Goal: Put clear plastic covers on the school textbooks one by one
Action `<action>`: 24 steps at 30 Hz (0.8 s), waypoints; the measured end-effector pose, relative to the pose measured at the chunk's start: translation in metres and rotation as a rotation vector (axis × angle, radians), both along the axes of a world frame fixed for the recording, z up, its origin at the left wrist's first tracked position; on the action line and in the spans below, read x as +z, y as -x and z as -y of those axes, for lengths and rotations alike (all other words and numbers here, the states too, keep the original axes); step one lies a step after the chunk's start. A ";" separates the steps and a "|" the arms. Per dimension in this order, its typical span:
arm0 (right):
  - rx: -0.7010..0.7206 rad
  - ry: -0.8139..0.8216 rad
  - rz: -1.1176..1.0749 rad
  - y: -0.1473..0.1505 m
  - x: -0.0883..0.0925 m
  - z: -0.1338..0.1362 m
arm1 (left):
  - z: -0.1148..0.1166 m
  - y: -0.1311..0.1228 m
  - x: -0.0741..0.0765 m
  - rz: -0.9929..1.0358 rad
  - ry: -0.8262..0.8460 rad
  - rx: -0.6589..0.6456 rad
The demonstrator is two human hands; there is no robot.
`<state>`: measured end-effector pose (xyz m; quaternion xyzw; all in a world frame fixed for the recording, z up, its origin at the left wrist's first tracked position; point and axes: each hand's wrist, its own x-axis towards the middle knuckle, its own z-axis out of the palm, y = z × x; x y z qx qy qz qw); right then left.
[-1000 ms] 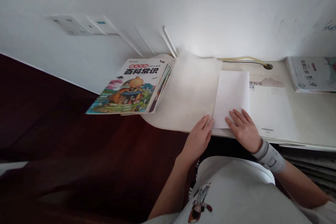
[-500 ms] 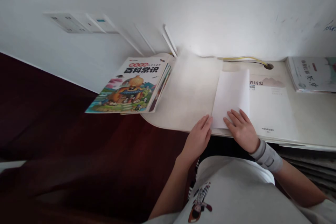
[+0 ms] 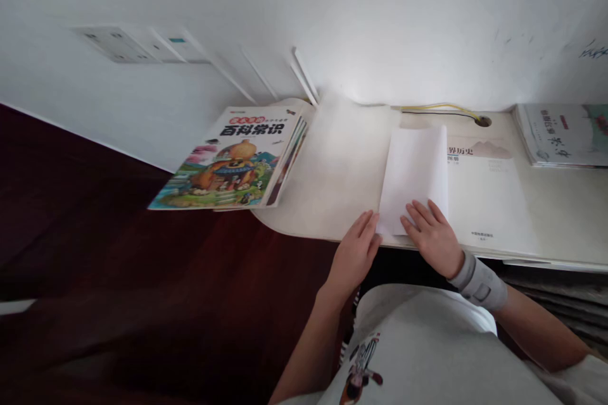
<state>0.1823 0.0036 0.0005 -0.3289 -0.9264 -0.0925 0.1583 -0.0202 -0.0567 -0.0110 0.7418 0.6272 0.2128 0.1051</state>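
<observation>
A folded white sheet of paper (image 3: 414, 171) lies on the desk, partly over a pale book with black characters on its cover (image 3: 489, 196). My right hand (image 3: 431, 235) rests flat on the paper's near edge, fingers spread, a grey band on the wrist. My left hand (image 3: 355, 254) lies at the desk's front edge, fingers stretched out and touching the paper's left corner. A larger cream sheet (image 3: 339, 171) spreads under and to the left of the paper.
A stack of colourful picture books (image 3: 232, 161) hangs over the desk's left end. More books (image 3: 563, 134) lie at the far right. A yellow cable (image 3: 441, 107) runs to a hole by the white wall. Dark red floor lies to the left.
Both hands and the folded paper have shifted slightly left. The view has tilted a little; nothing was picked up or let go.
</observation>
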 end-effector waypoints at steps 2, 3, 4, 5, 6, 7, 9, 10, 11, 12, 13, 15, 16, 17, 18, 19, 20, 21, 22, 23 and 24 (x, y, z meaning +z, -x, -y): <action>0.017 0.012 -0.003 0.001 0.001 -0.001 | -0.001 0.000 -0.003 -0.010 -0.034 -0.004; 0.021 0.018 -0.005 0.002 0.001 -0.001 | -0.001 0.000 -0.003 -0.016 -0.047 -0.006; 0.026 0.027 -0.007 0.002 0.001 -0.001 | -0.001 0.000 -0.004 -0.021 -0.056 -0.008; 0.030 0.039 -0.009 0.003 0.002 0.000 | -0.001 0.000 -0.004 -0.026 -0.065 -0.011; 0.038 0.056 -0.010 0.003 0.003 0.000 | -0.002 0.000 -0.004 -0.031 -0.074 -0.013; 0.050 0.079 -0.015 0.003 0.005 0.000 | -0.002 0.000 -0.005 -0.036 -0.086 -0.014; 0.115 0.152 -0.036 0.000 0.010 -0.004 | -0.002 -0.001 -0.006 -0.048 -0.118 -0.016; 0.170 0.203 -0.059 -0.003 0.013 -0.010 | -0.002 -0.001 -0.008 -0.056 -0.138 -0.021; 0.229 0.258 -0.096 -0.007 0.017 -0.020 | -0.002 -0.001 -0.009 -0.067 -0.160 -0.028; 0.277 0.314 -0.151 -0.012 0.021 -0.034 | -0.002 -0.002 -0.010 -0.078 -0.184 -0.035; 0.295 0.362 -0.227 -0.018 0.024 -0.052 | -0.002 -0.003 -0.011 -0.089 -0.210 -0.041; 0.161 0.400 -0.452 -0.030 0.026 -0.100 | -0.002 -0.010 -0.012 -0.110 -0.259 -0.051; 0.028 0.392 -0.559 -0.035 0.024 -0.127 | -0.002 -0.015 -0.011 -0.120 -0.283 -0.058; -0.115 0.384 -0.659 -0.039 0.021 -0.153 | -0.003 -0.022 -0.010 -0.128 -0.308 -0.072; -0.246 0.385 -0.739 -0.041 0.015 -0.178 | -0.003 -0.030 -0.010 -0.135 -0.335 -0.095; -0.343 0.409 -0.785 -0.042 0.009 -0.200 | -0.005 -0.038 -0.009 -0.139 -0.365 -0.124; -0.416 0.441 -0.821 -0.041 0.002 -0.217 | -0.006 -0.047 -0.009 -0.141 -0.396 -0.154; -0.467 0.458 -0.849 -0.039 -0.006 -0.230 | -0.008 -0.056 -0.010 -0.140 -0.428 -0.181; -0.492 0.468 -0.855 -0.036 -0.013 -0.238 | -0.011 -0.063 -0.011 -0.139 -0.458 -0.200; -0.500 0.471 -0.853 -0.033 -0.019 -0.243 | -0.013 -0.069 -0.013 -0.137 -0.485 -0.213; -0.492 0.470 -0.842 -0.030 -0.024 -0.244 | -0.016 -0.073 -0.016 -0.136 -0.506 -0.217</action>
